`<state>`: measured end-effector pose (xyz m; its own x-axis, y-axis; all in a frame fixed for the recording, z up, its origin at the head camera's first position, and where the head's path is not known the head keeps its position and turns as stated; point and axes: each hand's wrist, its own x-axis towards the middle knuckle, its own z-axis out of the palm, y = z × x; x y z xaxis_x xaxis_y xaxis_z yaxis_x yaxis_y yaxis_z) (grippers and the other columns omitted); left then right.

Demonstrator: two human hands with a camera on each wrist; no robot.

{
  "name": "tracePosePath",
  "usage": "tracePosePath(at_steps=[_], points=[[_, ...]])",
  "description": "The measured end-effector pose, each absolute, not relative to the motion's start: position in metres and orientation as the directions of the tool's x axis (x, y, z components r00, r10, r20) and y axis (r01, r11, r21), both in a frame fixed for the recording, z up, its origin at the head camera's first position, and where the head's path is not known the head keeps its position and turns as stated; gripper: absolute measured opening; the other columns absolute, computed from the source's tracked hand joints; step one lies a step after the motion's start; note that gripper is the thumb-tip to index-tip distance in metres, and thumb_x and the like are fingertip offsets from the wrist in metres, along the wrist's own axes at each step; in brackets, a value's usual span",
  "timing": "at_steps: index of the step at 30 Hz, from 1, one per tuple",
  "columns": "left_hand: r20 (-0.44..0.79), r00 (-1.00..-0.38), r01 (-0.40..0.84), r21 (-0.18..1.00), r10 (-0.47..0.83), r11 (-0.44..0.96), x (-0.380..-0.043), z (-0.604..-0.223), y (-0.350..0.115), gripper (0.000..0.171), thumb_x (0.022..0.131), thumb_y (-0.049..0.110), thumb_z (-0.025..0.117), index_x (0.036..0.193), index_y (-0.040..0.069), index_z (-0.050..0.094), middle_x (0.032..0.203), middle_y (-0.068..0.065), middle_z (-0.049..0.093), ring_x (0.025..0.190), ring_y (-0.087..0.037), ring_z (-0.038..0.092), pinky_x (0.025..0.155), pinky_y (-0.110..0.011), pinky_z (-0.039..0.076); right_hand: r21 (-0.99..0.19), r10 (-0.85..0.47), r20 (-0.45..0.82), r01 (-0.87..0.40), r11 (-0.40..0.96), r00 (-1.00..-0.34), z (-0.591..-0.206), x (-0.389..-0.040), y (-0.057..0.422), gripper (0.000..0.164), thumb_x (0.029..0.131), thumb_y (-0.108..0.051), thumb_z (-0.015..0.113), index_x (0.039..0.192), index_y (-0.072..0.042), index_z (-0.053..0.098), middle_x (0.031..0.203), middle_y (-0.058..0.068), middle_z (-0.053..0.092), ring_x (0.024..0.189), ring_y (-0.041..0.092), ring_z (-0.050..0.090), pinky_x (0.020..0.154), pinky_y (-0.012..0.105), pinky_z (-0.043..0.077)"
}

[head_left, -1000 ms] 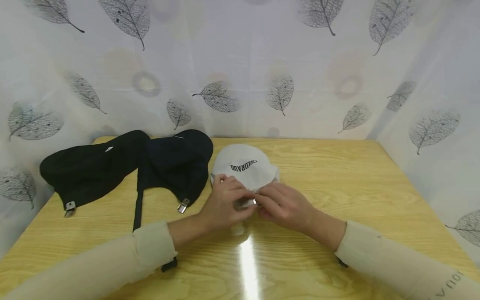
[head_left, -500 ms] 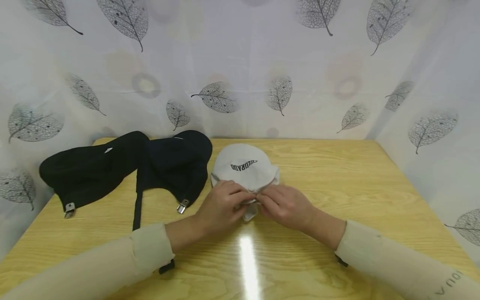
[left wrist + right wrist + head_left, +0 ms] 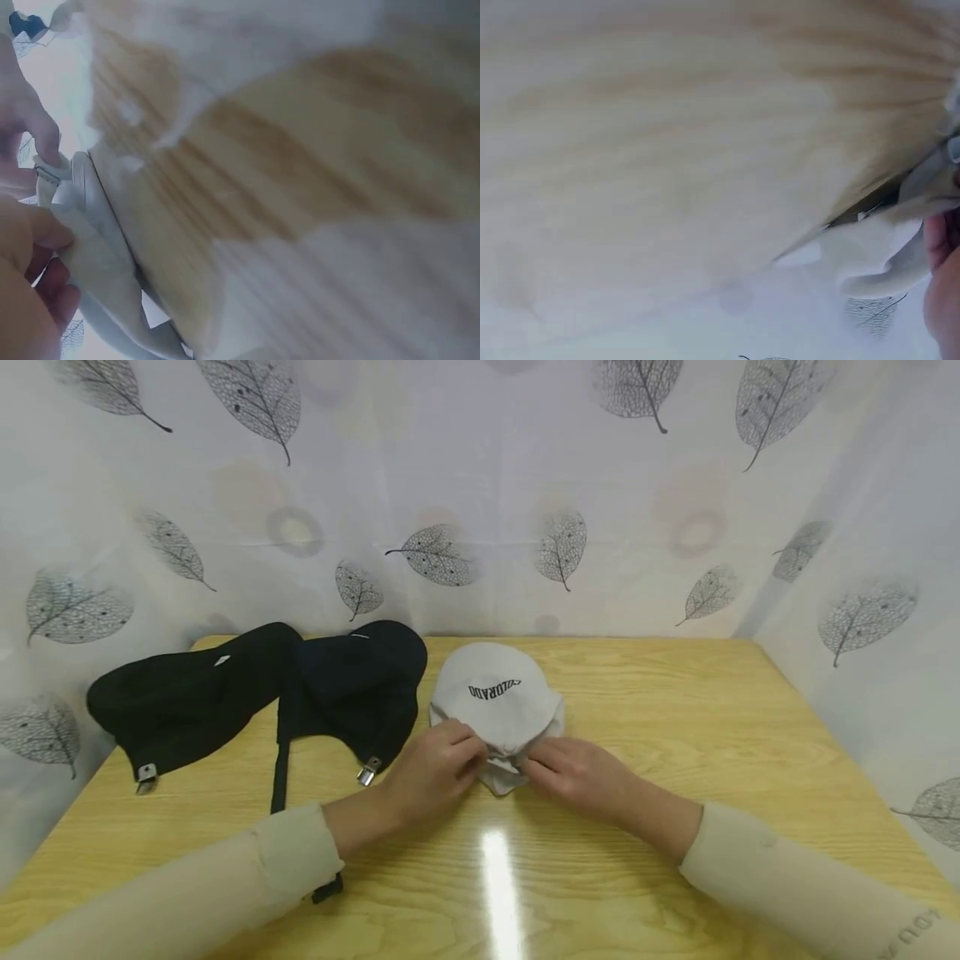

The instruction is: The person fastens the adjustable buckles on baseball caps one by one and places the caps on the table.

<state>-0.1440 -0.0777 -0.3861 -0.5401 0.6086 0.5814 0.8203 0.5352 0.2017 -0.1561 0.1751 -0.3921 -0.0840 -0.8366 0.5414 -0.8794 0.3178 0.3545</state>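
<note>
A light grey baseball cap [image 3: 491,689] with "COLORADO" on its front lies on the table, its lettering upside down to me. My left hand [image 3: 438,768] pinches the near left edge of the cap, thumb and fingers on the cloth in the left wrist view. Opposite it, my right hand [image 3: 573,772] grips the near right edge with bent fingers. Between both hands a pale flap of the cap [image 3: 501,779] points toward me. In the right wrist view only part of the right hand [image 3: 945,300] shows at the frame's edge.
To the left lie a black cap [image 3: 187,706] and a dark navy cap [image 3: 356,685], overlapping, each with a metal strap clasp [image 3: 369,771]. A black strap [image 3: 280,777] hangs toward me. The wooden table [image 3: 690,718] meets a leaf-patterned curtain [image 3: 495,485] behind.
My hands have moved apart from their meeting point at the cap's near edge. The pale flap between them has come into view, and the small shiny part there is no longer seen.
</note>
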Motion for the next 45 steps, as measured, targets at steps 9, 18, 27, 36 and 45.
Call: tracePosePath(at_steps=[9,18,27,36,45], points=[[0.528,-0.505,0.837,0.103,0.683,0.538,-0.141,-0.385,-0.083,0.01,0.082,0.005,0.077,0.086,0.012,0.071,0.082,0.002,0.063,0.074,-0.013,0.058,0.066,-0.026,0.05,-0.03,-0.775,0.515,-0.912,0.41,-0.365,-0.391,-0.144,0.168,0.032,0.073,-0.022,0.088,0.096,-0.008,0.071,0.095,0.001,0.067,0.085,0.01,0.065,0.076,0.019,0.056],[0.513,-0.585,0.785,0.164,0.628,0.597,-0.145,-0.389,-0.087,0.014,0.08,0.003,0.078,0.08,0.014,0.07,0.084,0.003,0.067,0.078,-0.011,0.063,0.066,-0.024,0.054,-0.156,-0.75,0.39,-0.841,0.518,-0.534,-0.392,-0.139,0.171,0.036,0.084,-0.02,0.08,0.116,-0.007,0.07,0.115,0.006,0.069,0.106,0.018,0.067,0.09,0.032,0.056],[0.482,-0.579,0.802,0.194,0.657,0.565,-0.15,-0.392,-0.089,0.006,0.085,0.01,0.078,0.083,0.015,0.074,0.086,0.004,0.068,0.081,-0.011,0.065,0.07,-0.024,0.055,-0.13,-0.773,0.346,-0.843,0.522,-0.532,-0.394,-0.145,0.172,0.032,0.084,-0.018,0.08,0.113,-0.007,0.072,0.113,0.005,0.068,0.105,0.018,0.065,0.091,0.031,0.056],[0.346,-0.564,0.825,0.267,0.75,0.498,-0.15,-0.389,-0.086,0.007,0.088,0.008,0.073,0.095,0.011,0.075,0.093,0.001,0.07,0.086,-0.011,0.066,0.078,-0.025,0.055,0.017,-0.789,0.368,-0.845,0.535,-0.492,-0.394,-0.15,0.175,0.026,0.083,-0.022,0.081,0.104,-0.009,0.074,0.101,0.003,0.071,0.093,0.016,0.067,0.08,0.03,0.058],[0.389,-0.602,0.798,0.268,0.697,0.54,-0.141,-0.384,-0.106,0.013,0.088,0.011,0.073,0.1,0.01,0.076,0.101,0.001,0.073,0.096,-0.013,0.069,0.084,-0.028,0.057,0.003,-0.772,0.31,-0.811,0.585,-0.555,-0.392,-0.151,0.196,0.025,0.084,-0.018,0.079,0.105,-0.006,0.073,0.103,0.005,0.07,0.096,0.019,0.067,0.085,0.033,0.057]])
